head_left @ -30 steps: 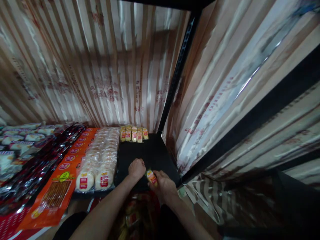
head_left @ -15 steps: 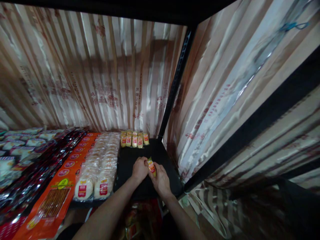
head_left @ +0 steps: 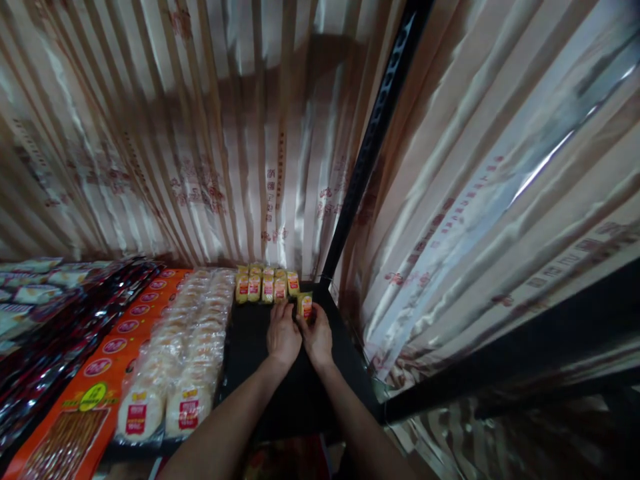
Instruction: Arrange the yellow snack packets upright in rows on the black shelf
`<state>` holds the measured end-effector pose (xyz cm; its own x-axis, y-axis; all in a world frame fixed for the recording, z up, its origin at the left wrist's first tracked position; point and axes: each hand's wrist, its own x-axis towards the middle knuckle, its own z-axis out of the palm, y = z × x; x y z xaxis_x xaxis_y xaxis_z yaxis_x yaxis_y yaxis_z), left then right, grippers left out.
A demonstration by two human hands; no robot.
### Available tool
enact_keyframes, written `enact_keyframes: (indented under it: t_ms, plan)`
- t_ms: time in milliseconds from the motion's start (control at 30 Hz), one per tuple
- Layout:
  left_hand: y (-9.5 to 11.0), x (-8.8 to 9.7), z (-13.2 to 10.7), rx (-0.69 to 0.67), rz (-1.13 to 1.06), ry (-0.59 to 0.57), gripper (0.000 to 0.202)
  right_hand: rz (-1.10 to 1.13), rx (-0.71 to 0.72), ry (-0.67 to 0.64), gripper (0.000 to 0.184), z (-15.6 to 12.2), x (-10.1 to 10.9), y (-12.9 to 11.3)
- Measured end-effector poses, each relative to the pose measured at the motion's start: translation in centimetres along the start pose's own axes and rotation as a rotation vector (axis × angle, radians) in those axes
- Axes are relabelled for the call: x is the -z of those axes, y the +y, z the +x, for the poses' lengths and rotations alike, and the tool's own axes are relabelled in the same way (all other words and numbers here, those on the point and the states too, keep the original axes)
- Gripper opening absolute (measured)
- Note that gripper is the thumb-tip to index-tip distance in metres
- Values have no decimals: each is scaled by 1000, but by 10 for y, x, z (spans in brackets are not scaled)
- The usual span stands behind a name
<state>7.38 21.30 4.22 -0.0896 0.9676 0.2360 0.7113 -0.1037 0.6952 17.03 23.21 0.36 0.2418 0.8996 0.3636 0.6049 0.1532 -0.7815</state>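
Note:
Both my hands reach far back on a black shelf (head_left: 300,393). My right hand (head_left: 317,335) grips a small yellow snack packet (head_left: 305,305) with a red label, held upright just in front of a row of several like packets (head_left: 265,286) at the shelf's back. My left hand (head_left: 283,335) lies beside it with fingers bent toward the row; what it holds, if anything, is hidden.
Left of my hands lie two rows of round white cakes in clear wrap (head_left: 187,353), then orange sausage packs (head_left: 107,350) and dark shiny packs (head_left: 60,333). A black upright post (head_left: 373,143) stands at the shelf's back right corner. Striped plastic sheeting (head_left: 475,167) hangs behind and right.
Both hands have moved from the shelf's front edge to its back, carrying the yellow packet up to the row of like packets. The view has shifted forward.

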Motion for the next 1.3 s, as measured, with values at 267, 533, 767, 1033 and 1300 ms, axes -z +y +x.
enact_keyframes:
  t_ms: [267, 533, 767, 1033, 1300]
  plan:
    - [-23, -15, 3, -99, 200, -6, 51, -68, 12, 39, 45, 30, -23, 1]
    - [-36, -27, 6, -124, 363, -14, 51, -88, 7, 26, 46, 37, -41, 4]
    - [-38, -28, 5, -174, 376, 11, 52, -83, 52, 29, 43, 36, -42, 7]
    - [-33, -23, -1, -311, 347, -5, 46, -97, 45, 93, 51, 40, -39, 9]
    - [-30, -22, -3, -275, 370, -143, 47, -140, 35, -11, 54, 50, -40, 10]
